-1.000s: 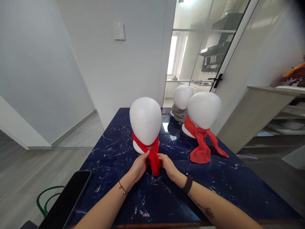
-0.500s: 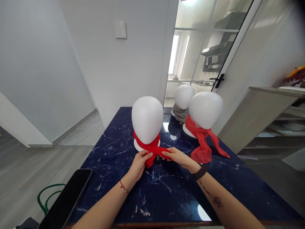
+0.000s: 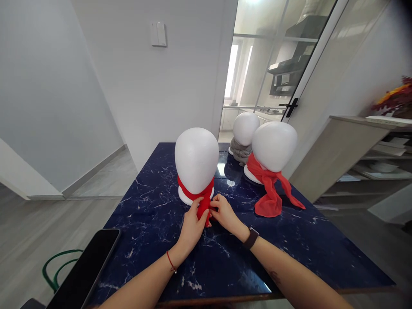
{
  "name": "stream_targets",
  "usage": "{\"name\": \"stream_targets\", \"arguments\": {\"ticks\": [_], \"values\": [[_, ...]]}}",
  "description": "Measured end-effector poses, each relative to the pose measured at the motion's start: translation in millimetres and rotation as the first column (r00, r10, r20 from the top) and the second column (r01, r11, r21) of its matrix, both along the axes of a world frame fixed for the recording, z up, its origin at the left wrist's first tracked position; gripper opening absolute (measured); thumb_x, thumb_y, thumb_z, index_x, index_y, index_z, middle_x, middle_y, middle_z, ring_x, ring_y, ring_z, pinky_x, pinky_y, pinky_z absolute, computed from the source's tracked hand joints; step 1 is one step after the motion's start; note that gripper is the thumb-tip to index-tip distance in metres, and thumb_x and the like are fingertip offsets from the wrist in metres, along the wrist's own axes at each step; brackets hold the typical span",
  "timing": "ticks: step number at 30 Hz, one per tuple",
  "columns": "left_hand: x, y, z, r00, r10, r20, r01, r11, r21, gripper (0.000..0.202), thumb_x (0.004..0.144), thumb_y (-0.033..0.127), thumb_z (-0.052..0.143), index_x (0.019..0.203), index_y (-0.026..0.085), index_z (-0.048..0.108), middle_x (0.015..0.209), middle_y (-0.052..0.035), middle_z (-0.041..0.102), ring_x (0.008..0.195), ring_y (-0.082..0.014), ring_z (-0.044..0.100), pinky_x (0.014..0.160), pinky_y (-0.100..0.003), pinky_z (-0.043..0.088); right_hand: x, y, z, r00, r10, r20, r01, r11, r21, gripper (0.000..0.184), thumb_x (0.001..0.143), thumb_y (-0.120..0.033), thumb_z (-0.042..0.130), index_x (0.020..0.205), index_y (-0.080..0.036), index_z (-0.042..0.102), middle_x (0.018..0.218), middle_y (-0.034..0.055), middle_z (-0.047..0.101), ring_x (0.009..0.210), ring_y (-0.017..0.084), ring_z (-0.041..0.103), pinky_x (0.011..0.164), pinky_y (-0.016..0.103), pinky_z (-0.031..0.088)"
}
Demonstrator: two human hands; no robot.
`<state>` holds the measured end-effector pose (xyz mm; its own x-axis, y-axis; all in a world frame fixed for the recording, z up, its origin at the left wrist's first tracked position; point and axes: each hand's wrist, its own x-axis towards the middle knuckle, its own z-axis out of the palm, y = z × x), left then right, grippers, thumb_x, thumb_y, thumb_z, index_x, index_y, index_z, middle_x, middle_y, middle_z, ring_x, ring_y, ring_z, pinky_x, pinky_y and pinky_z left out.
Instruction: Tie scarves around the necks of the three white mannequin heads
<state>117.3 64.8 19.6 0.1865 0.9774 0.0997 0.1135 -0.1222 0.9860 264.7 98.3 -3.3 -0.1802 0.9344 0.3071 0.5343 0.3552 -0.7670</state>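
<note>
A white foam head (image 3: 196,159) stands on the dark blue marble table (image 3: 154,219), with a red scarf (image 3: 198,198) wrapped round its neck. My left hand (image 3: 192,225) and my right hand (image 3: 224,213) meet just below the head's base, both pinching the hanging ends of this scarf. The fingers of both hands are closed on the cloth. The scarf's ends are bunched between the two hands and partly hidden by them.
A second white head (image 3: 274,146) with a red scarf (image 3: 269,194) stands to the right, a third head (image 3: 245,128) with a grey scarf behind it. A black phone (image 3: 85,269) lies at the table's near left edge. A green chair frame (image 3: 51,270) shows below it.
My right hand had drawn one scarf end out to the right; it has come back in to meet the left hand under the head, and the ends are bunched together again.
</note>
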Motion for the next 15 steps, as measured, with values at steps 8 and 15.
{"name": "stream_targets", "arguments": {"ticks": [8,15], "values": [[2.7,-0.7,2.8,0.999,0.021,0.034,-0.019,0.998,-0.055,0.044,0.083,0.036,0.051,0.121,0.015,0.051,0.075,-0.0028,0.065,0.052,-0.0123,0.058,0.053,-0.026,0.049,-8.7,8.5,-0.3,0.777,-0.005,-0.630,-0.260,0.908,-0.328,0.005,0.070,-0.020,0.053,0.069,-0.018,0.058,0.060,-0.0028,0.056,0.049,0.010,0.046,0.052,0.024,0.036],[4.5,-0.7,-3.6,1.000,-0.003,0.005,0.003,1.000,-0.017,0.040,0.084,0.034,0.049,0.120,0.017,0.053,0.073,-0.0019,0.064,0.053,-0.0121,0.057,0.055,-0.026,0.048,-14.0,10.1,12.5,0.370,-0.317,-0.873,-0.503,0.722,-0.475,0.017,0.076,-0.035,0.059,0.080,-0.018,0.057,0.063,-0.0009,0.060,0.053,0.012,0.051,0.049,0.023,0.039]]}}
